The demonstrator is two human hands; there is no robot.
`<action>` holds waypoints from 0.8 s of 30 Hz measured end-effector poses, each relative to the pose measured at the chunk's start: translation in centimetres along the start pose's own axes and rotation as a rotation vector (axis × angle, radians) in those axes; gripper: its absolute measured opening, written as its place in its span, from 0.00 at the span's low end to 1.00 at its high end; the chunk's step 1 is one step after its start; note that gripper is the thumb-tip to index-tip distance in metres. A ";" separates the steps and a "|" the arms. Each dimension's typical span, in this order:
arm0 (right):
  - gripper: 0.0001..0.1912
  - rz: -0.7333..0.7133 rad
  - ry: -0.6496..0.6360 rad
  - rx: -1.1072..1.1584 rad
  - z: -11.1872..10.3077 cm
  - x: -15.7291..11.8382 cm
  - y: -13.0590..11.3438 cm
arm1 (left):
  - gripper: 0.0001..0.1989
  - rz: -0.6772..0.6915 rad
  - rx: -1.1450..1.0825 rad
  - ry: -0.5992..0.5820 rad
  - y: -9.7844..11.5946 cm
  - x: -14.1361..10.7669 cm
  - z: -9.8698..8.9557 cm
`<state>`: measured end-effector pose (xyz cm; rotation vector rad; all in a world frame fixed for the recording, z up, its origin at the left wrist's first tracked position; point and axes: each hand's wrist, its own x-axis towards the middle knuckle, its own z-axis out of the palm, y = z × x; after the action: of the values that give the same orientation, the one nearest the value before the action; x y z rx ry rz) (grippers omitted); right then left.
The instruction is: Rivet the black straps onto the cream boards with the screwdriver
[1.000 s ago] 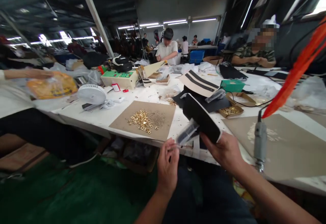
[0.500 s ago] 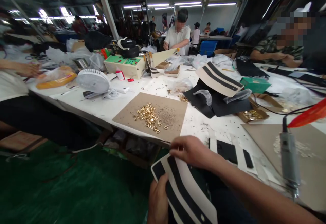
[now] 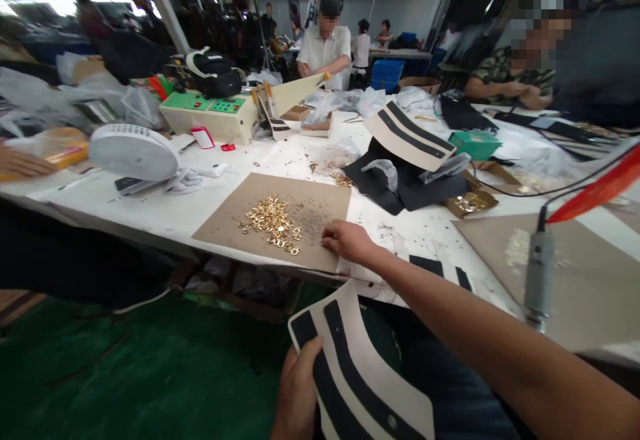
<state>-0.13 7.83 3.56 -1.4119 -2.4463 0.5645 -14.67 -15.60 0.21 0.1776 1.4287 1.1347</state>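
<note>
My left hand point(image 3: 299, 387) grips a curved cream panel with black stripes point(image 3: 357, 360) by its left edge, thumb on top, below the table's front edge. My right hand point(image 3: 345, 240) is over the right part of a brown board point(image 3: 220, 220), its fingers curled together; whatever may be between the fingertips is too small to make out. A pile of gold metal rings point(image 3: 270, 219) lies on the board to the left of my right hand, with dark specks between them.
A white fan point(image 3: 133, 152) and a cream machine point(image 3: 205, 115) stand at the left. Behind the board lie striped panels point(image 3: 407, 135) on black pieces. A grey tool point(image 3: 540, 273) hangs at the right. Other people sit around the table, and a hand point(image 3: 25, 161) shows at the far left.
My right hand has left the panel and moved up to the board beside the gold rings. My left hand still holds the panel. The whole view has shifted slightly.
</note>
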 end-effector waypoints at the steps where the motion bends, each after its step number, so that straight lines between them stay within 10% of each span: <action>1: 0.07 0.014 0.038 0.009 -0.8 -0.9 1.1 | 0.22 -0.008 0.035 -0.013 -0.4 0.0 0.2; 9: 0.08 0.267 0.253 -0.031 -8.0 -12.7 10.0 | 0.19 -0.079 0.158 -0.175 -2.6 -1.3 2.7; 24: 0.13 0.259 0.125 -0.269 -5.2 -17.3 8.7 | 0.23 0.018 0.204 -0.350 -4.3 -4.1 6.6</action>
<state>17.16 -2.23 3.72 -1.8270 -2.3225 0.1915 -6.05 -17.23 1.48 0.5098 1.2270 0.9177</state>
